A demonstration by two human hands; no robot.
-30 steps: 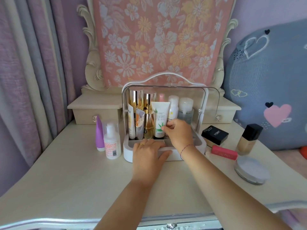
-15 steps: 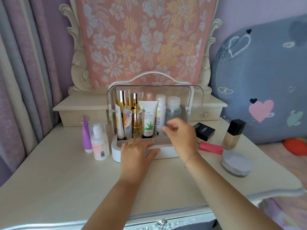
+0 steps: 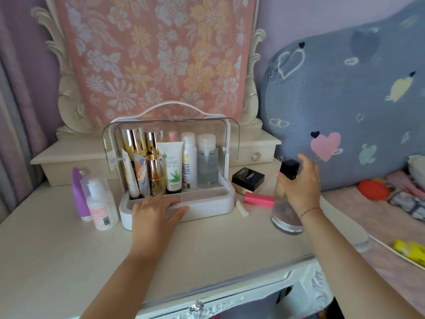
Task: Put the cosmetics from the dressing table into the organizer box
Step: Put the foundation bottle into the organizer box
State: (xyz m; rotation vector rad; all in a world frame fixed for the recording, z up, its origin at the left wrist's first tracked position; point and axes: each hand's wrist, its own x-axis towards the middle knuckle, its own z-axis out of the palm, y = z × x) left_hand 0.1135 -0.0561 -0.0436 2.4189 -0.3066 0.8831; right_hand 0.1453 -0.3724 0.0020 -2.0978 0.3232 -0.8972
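Note:
The white organizer box with a clear raised lid stands mid-table and holds several bottles and tubes, among them an aloe tube. My left hand lies flat on the box's front edge. My right hand is spread open around the black-capped foundation bottle, fingers curled beside it, not closed. Below my hand sits a round powder jar. A black compact, a pink stick and a small white tube lie right of the box. A purple tube and white pump bottle stand at its left.
The dressing table has a carved mirror frame draped in floral cloth behind the box and small drawers at the back. A bed with a blue heart-print cushion borders the right edge. Curtains hang at left.
My right hand left the organizer box and swung right to the foundation bottle. My left hand stayed on the box front. The view shifted rightward.

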